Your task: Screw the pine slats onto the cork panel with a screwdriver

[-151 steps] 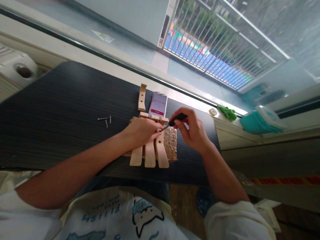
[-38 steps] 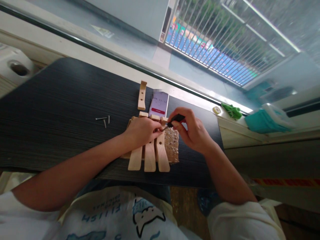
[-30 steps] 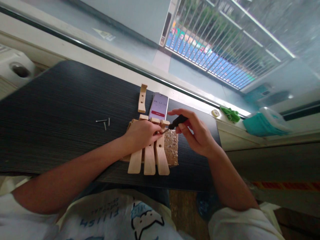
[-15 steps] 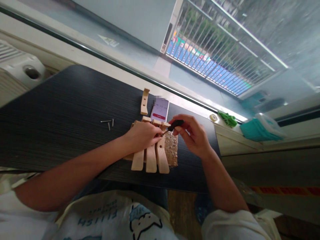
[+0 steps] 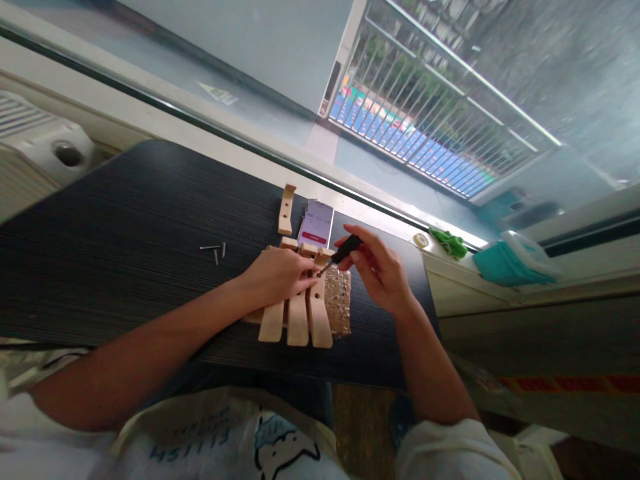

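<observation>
My left hand [image 5: 276,275] lies closed over a set of pale wooden slats [image 5: 296,320] on the dark table [image 5: 125,227], fingertips pinched at the hole of the right-hand slat. My right hand [image 5: 377,270] holds a small black-handled screwdriver [image 5: 343,251] by the fingertips, its tip pointing down-left at that hole. A piece of bubble wrap [image 5: 337,308] lies under the slats on the right.
A loose wooden piece [image 5: 285,209] and a phone [image 5: 316,224] with a lit screen lie beyond the slats. Three small screws [image 5: 214,249] lie to the left. A green cloth [image 5: 449,241] and teal item [image 5: 505,262] rest on the window ledge. A white appliance [image 5: 35,150] stands at far left.
My right hand has re-gripped the screwdriver handle, turning it at the slat; my left hand stays on the slats. The view has shifted slightly.
</observation>
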{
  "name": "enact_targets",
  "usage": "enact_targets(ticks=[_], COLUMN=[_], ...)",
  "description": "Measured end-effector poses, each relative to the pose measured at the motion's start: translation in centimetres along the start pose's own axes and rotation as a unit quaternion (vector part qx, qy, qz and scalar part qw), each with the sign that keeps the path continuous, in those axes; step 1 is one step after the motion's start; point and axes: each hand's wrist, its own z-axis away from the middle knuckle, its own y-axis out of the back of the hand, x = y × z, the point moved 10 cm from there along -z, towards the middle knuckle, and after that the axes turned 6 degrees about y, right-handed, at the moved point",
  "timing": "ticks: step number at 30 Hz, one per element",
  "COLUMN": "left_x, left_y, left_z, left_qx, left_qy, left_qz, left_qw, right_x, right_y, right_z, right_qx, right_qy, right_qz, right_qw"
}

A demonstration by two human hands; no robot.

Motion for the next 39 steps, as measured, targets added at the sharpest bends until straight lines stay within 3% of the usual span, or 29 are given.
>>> enact_targets(ticks=[16,39], left_x=[-0.3,-0.5], left_y=[0.0,-0.5], left_z=[0.0,0.0], left_qx=[0.029,0.028], left_qy=[0.002,0.0], left_qz=[-0.002,0.013], left_qw=[1.0,1.0], right_x=[0.8,-1.3], right_y=[0.2,0.2], right_z=[-0.4,-0.7], right_qx=[0.04,0.052], right_qy=[0.01,0.085], right_qz=[0.012,0.095], right_qw=[0.999,0.99])
